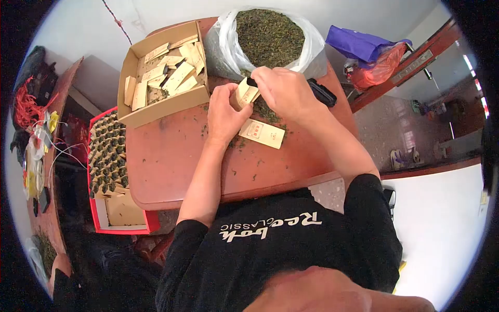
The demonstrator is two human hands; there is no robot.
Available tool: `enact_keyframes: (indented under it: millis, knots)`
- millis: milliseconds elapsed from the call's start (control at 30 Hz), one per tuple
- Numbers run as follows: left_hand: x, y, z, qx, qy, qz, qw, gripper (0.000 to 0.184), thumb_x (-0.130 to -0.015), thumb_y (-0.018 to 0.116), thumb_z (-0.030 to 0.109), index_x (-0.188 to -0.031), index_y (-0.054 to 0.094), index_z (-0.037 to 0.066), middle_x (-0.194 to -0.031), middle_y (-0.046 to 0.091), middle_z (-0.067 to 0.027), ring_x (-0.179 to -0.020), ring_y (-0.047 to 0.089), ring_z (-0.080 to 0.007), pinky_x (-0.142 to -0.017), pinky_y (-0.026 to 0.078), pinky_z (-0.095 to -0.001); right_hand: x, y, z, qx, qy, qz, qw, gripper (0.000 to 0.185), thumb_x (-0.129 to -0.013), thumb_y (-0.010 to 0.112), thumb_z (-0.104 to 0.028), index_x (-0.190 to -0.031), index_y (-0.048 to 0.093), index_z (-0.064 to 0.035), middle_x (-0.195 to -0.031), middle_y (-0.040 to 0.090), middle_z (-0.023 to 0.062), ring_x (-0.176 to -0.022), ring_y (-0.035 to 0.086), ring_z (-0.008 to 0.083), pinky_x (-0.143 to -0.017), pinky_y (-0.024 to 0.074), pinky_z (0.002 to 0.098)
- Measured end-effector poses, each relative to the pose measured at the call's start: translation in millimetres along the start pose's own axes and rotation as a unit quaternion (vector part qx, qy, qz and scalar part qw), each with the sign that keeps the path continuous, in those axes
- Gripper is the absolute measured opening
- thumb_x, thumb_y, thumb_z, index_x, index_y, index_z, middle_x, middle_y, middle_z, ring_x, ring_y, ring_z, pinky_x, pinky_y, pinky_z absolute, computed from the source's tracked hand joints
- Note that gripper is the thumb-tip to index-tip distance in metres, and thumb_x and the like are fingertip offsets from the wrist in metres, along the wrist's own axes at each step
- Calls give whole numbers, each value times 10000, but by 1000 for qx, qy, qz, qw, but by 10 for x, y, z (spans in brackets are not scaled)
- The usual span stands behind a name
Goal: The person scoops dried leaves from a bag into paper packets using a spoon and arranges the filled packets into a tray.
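My left hand (pixel 226 114) is closed around a small cream paper packet (pixel 245 94), thumb and fingers on its sides. My right hand (pixel 285 93) is at the packet's top, fingers pinched; what they hold is hidden. A dark patch shows at the packet's mouth beside those fingers. Just below the hands, a flat cream packet (pixel 262 133) with red print lies on the red-brown table (pixel 182 174). Behind the hands stands a clear plastic bag (pixel 224 49) of dried green-brown leaves (pixel 270 39), which look like tea.
A cardboard box (pixel 161 110) of loose cream packets stands at the table's left. Lower left, a red box (pixel 96 213) holds rows of filled packets. A black object (pixel 322 92) lies right of my right hand. Purple (pixel 358 44) and red bags (pixel 377 70) sit beyond.
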State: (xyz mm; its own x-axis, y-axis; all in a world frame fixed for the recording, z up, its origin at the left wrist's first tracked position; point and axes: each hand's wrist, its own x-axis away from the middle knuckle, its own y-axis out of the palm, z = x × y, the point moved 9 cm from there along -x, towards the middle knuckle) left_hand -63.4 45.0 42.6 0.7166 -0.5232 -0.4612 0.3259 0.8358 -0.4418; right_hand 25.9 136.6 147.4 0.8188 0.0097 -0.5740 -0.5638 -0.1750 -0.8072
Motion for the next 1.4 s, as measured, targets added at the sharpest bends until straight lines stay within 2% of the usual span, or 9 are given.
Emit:
enact_keyframes:
  millis: [67, 267, 467, 767, 1000, 1100, 1200, 1300, 1400]
  knots:
    - [13, -11, -4, -4, 2, 1, 1000, 452, -687, 745, 154, -1088, 570, 43, -1035, 561, -123, -1012, 557, -306, -887, 467, -397, 29, -70, -77, 11, -57, 58, 997, 78, -896, 559, -139, -917, 570, -65, -653, 587, 118, -667, 625, 322, -567, 506, 430]
    - [23, 19, 24, 28, 24, -6, 999, 462, -684, 742, 143, -1098, 564, 42, -1033, 562, -134, -1003, 558, -323, -882, 467, -402, 77, 36, 184, -144, 58, -11, 988, 179, -975, 495, -148, -1001, 622, -25, -714, 648, 120, -646, 662, 248, -610, 513, 347]
    - [54, 31, 116, 40, 47, -20, 998, 506, -673, 773, 142, -1121, 560, 45, -1036, 566, -132, -993, 563, -330, -871, 471, -408, 71, 89, 276, -229, 145, -31, 962, 192, -964, 496, -186, -986, 619, -39, -756, 667, 150, -676, 646, 358, -625, 506, 443]
    - [11, 12, 35, 72, 2, -34, 997, 492, -671, 809, 111, -1102, 582, 43, -1049, 570, -120, -1001, 570, -297, -854, 481, -383, 28, -157, 6, -107, -46, -8, 993, 209, -948, 516, -185, -1056, 632, -49, -826, 677, 151, -751, 654, 344, -680, 511, 418]
    - [11, 27, 15, 57, 9, -33, 998, 503, -678, 811, 106, -1120, 579, 41, -1065, 575, -113, -1021, 567, -283, -888, 471, -372, -64, -386, 535, -252, 146, 8, 957, 242, -994, 487, -174, -1061, 684, -51, -720, 644, 14, -681, 589, 70, -661, 488, 242]
    - [12, 22, -6, 61, 9, -27, 998, 497, -674, 811, 114, -1107, 578, 45, -1060, 572, -121, -1014, 568, -304, -867, 481, -385, -140, -453, 914, -191, 205, 59, 958, 279, -981, 473, -222, -1051, 687, -57, -700, 660, 32, -662, 621, 112, -654, 497, 267]
    - [9, 10, -16, 58, 14, -21, 998, 489, -678, 809, 116, -1103, 578, 44, -1059, 573, -122, -1013, 569, -305, -869, 480, -385, -180, -214, 1444, 27, 200, 64, 977, 300, -955, 456, -240, -1009, 689, -58, -715, 685, 67, -681, 663, 172, -644, 509, 317]
    - [-3, -11, -17, 54, 18, -11, 998, 479, -682, 806, 114, -1097, 580, 40, -1053, 574, -122, -1010, 571, -302, -869, 477, -381, -178, 458, 1662, 119, 179, -109, 970, 314, -904, 471, -226, -913, 671, 15, -799, 705, 182, -753, 677, 358, -708, 533, 413]
    - [-13, -34, 2, 51, 3, -13, 999, 489, -695, 807, 108, -1122, 580, 31, -1065, 576, -104, -1012, 567, -250, -876, 475, -349, -84, 688, 1635, -167, 315, -44, 933, 342, -887, 460, -236, -869, 658, 41, -640, 681, 131, -632, 671, 276, -644, 529, 370]
